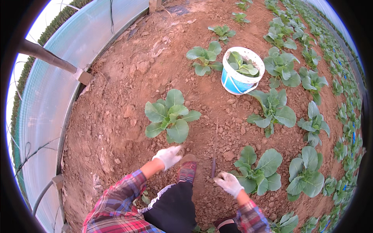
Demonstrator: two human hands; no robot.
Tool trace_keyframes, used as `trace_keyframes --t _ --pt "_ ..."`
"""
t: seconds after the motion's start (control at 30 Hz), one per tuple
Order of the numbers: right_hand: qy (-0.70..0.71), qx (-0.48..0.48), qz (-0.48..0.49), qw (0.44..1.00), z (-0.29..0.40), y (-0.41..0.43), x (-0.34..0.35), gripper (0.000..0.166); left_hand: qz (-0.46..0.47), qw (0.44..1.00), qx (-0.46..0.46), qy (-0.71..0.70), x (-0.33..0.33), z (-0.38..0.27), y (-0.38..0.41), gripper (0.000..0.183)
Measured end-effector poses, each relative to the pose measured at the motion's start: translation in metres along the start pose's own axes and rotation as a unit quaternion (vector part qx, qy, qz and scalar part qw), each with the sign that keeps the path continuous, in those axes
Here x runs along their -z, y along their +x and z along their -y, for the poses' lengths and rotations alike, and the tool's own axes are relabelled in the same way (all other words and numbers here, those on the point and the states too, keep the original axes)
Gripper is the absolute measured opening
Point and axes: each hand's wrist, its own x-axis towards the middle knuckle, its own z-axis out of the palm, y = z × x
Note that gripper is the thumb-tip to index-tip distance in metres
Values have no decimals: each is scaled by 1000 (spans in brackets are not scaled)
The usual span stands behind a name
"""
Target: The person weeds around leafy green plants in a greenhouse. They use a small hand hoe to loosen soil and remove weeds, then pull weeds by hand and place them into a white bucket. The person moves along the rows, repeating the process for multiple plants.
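Note:
My left hand point(169, 157), in a white glove, is over the soil just below a broad-leaved cabbage-like plant point(172, 115). Its fingers are blurred, with thumb and fingers apart and nothing plain between them. A thin rod-shaped tool with a dark handle point(213, 167) points away from me over the soil. At the handle's near end are the curled fingers of my right hand point(229, 183), also gloved in white. Whether they grip the handle is not clear. Another leafy plant point(259, 171) grows right beside that hand. My shoe point(187, 169) stands between the two hands.
A white and blue bucket point(237, 84) holding cut leaves stands ahead on the soil. Rows of similar plants point(281, 68) run along the right. At the left a plastic-film wall point(43, 116) curves past, with a pole point(49, 55) meeting a block at its base.

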Motion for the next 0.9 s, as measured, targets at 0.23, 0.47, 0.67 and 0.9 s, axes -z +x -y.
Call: trace_keyframes --t 0.23,0.47,0.67,0.9 --pt "-112 -197 -234 945 -7 60 -64 45 -234 969 54 -54 62 51 88 45" --pt "-44 -195 -258 945 -25 90 -79 45 -204 934 117 -270 58 79 75 40" --pt "75 -136 -343 926 -6 97 -82 38 -259 883 204 -335 40 85 67 39" --pt "-27 -62 -346 936 48 162 -41 39 -286 878 216 -318 30 96 66 38"
